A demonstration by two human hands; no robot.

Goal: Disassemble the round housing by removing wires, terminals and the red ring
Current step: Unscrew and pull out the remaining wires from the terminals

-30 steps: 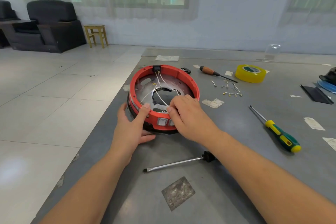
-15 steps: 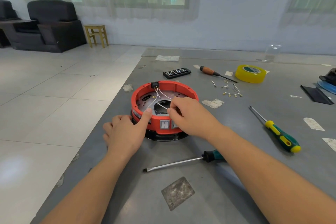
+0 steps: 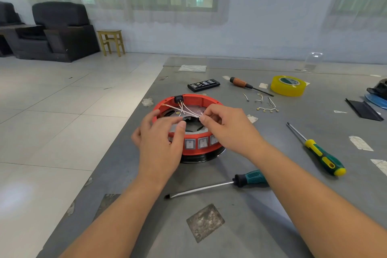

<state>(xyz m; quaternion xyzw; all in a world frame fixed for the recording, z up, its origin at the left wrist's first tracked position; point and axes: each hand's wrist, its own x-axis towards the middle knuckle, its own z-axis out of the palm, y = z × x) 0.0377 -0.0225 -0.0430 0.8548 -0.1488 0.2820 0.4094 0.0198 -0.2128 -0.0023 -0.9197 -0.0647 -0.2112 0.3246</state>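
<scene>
- Left hand (image 3: 159, 142), fingers loosely spread, hovers at the round housing's (image 3: 189, 130) left rim without gripping; unbraced, the housing may skid on the surface (image 3: 272, 205).
- Housing sits frame centre, open face upward, switches toward the camera.
- Right hand (image 3: 226, 126) pinches white wires (image 3: 184, 110) running toward upper left; a hard tug might snap them.

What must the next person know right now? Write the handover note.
Right hand: pinches the white wires over the housing.
Left hand: fingers straight at the near rim of the red ring, thumb tip by a black part inside; whether it holds that part is unclear.
Housing sits on the table, ring on, wires attached at the black terminal on the far rim.
Done: some loose wires with terminals lie right of it.
Left: free the remaining wires and terminals, then lift off the ring.
</scene>
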